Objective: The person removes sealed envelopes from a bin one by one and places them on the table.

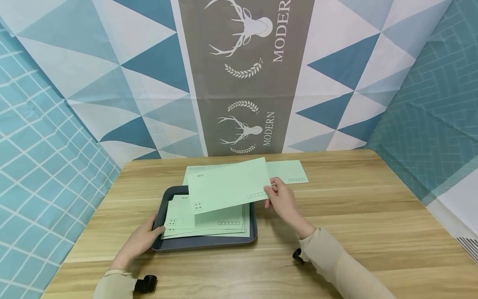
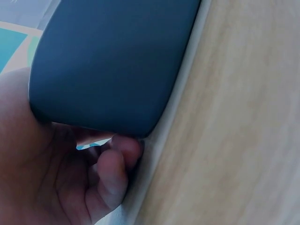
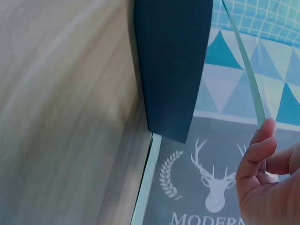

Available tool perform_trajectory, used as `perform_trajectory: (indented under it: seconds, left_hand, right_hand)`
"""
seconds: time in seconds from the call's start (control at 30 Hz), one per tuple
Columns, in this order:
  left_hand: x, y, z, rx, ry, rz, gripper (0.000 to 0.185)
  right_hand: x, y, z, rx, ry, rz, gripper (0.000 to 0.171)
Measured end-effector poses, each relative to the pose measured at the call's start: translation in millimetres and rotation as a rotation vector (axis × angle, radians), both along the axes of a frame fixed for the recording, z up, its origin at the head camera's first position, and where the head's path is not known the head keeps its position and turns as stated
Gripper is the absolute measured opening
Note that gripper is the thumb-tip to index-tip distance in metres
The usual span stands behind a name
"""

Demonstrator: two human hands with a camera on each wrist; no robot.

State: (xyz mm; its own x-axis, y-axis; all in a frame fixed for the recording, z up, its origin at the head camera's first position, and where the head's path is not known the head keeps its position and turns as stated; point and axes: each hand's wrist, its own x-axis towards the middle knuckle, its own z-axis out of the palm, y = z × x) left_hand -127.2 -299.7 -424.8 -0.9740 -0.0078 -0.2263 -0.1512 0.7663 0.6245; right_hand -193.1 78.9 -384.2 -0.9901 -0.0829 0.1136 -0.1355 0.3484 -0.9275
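My right hand (image 1: 282, 202) pinches a pale green envelope (image 1: 228, 185) by its right end, between thumb and fingers. This envelope is tilted above a dark grey tray (image 1: 209, 242) and covers part of its far side; in the right wrist view the envelope (image 3: 249, 70) shows edge-on. Inside the tray lie several matching envelopes (image 1: 198, 223), loosely stacked. At the tray's left side, my left hand (image 1: 140, 237) grips the wall near the front corner, its thumb over the rim. The left wrist view shows curled fingers (image 2: 112, 173) beside the tray's outer wall (image 2: 112, 65).
More green envelopes (image 1: 289, 171) lie on the wooden table (image 1: 354, 216) behind the tray, partly hidden by the raised one. A patterned cloth (image 1: 242, 91) hangs at the table's back edge. Black wrist straps (image 1: 146, 284) show at both sleeves.
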Motion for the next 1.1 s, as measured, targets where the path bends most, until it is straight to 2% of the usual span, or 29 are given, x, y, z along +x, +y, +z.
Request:
perform_trajectory:
  seconds: [0.27,0.43,0.6,0.9,1.1]
  left_hand:
    - [1.2,-0.5,1.8,-0.053,0.007,-0.018,0.063]
    - [2.4,-0.9,1.1,-0.015,-0.018,0.002,0.064]
    - [2.4,-1.2,1.1,-0.051,-0.008,-0.009,0.064]
    - [1.3,-0.3,3.5,-0.066,0.007,-0.026,0.065]
    - [0.2,0.4,4.2,-0.067,-0.009,-0.033,0.066]
  right_hand:
    - [-3.6,21.0,-0.5,0.052,0.018,-0.061,0.02]
    - [-5.0,33.1,-5.9,0.07,-0.005,-0.088,0.024]
    - [-5.8,43.7,-7.7,0.082,-0.001,-0.11,0.028]
    - [-6.8,69.8,-5.0,0.128,-0.036,-0.171,0.028]
    - [-8.4,87.5,-5.7,0.158,-0.074,-0.196,0.032]
